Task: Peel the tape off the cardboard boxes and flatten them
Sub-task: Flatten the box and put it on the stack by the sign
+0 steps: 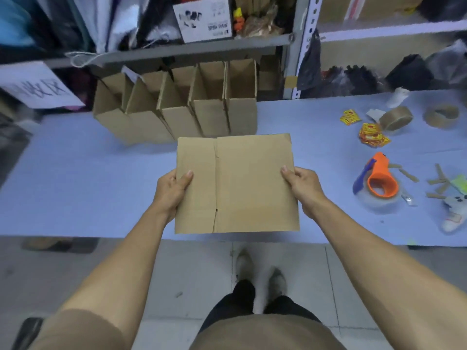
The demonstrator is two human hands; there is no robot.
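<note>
Head view looks straight down on a flattened box [236, 184], and I've got it in both hands over the near edge of the surface [75, 178]. Left hand [171, 190] grips the left edge, thumb on top, fingers curled underneath; right hand [302, 185] does the same on the right edge. Each grip is closed on cardboard, nothing else in either one.

Now, this one looks done, folded flat, no tape that I can see on the upper face. To finish it well I'd keep it level, press the creases so it doesn't spring open, and set it down away from the row of standing boxes [177, 109] at the back, which look like the ones left to do.

What I can't see: the underside of the piece, so any tape strip there is hidden, and my fingers beneath it too. Standing boxes show open tops only; their taped bottoms are out of sight. Over on the right, a tape dispenser [379, 180] and tape rolls [395, 118] sit well apart.
</note>
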